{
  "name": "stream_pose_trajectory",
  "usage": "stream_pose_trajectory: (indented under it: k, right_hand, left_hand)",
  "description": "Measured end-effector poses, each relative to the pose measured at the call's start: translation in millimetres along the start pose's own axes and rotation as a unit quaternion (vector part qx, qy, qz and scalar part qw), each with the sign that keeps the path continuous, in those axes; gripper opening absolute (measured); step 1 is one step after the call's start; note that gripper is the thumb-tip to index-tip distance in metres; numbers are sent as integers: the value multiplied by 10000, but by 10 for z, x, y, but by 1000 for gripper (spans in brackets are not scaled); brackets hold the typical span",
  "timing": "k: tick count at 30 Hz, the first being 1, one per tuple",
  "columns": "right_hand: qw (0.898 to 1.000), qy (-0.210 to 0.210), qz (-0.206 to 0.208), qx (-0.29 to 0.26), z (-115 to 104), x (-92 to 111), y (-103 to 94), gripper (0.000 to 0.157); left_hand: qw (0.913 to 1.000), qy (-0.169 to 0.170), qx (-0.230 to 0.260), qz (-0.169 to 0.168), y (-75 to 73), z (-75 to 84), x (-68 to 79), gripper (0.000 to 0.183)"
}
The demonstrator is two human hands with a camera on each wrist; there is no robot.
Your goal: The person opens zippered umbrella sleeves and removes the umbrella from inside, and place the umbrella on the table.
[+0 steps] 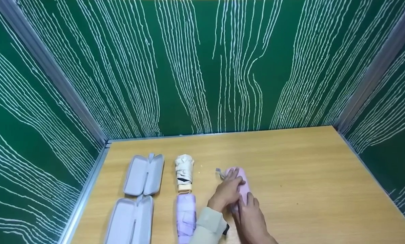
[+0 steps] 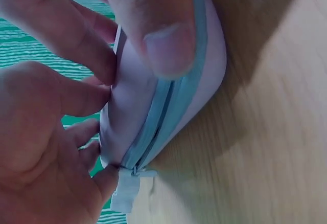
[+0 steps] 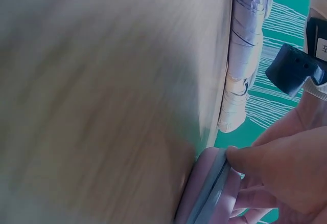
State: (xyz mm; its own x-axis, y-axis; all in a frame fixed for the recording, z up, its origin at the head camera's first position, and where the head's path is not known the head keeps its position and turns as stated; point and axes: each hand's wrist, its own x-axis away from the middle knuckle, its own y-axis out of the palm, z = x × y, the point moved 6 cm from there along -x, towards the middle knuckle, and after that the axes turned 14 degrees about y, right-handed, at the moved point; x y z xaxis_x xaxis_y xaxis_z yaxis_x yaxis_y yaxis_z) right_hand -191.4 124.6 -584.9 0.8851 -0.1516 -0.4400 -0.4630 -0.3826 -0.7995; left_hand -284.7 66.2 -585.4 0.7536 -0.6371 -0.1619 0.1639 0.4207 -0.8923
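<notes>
A pink zip case, rounded and elongated, lies on the table between both hands. My left hand holds its far part, fingers laid across the top. At the near part my right hand grips the case, its thumb pressing on the pale blue zip band in the left wrist view. The zip line runs from under that thumb to a pull and fabric tab beside the left hand's fingers. From the right wrist view, the left hand touches the seam at the case's end. The case's inside is hidden.
Two grey cases, the far one and the near one, lie opened flat on the left. Right of them lie a cream folded umbrella and a lilac folded umbrella. Green walls stand around the wooden table.
</notes>
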Motion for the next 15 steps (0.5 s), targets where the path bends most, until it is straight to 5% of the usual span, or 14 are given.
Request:
stream_pose_trajectory:
  k: [7, 15]
  right_hand:
    - [9898, 477, -1016, -881, 207, -36, -40, 38]
    - [9427, 1658, -1666, -2366, 568, -150, -14, 50]
  left_hand:
    - [9955, -462, -605, 570, 21, 106, 69, 26]
    - [9857, -942, -1061, 909, 73, 283, 151, 52]
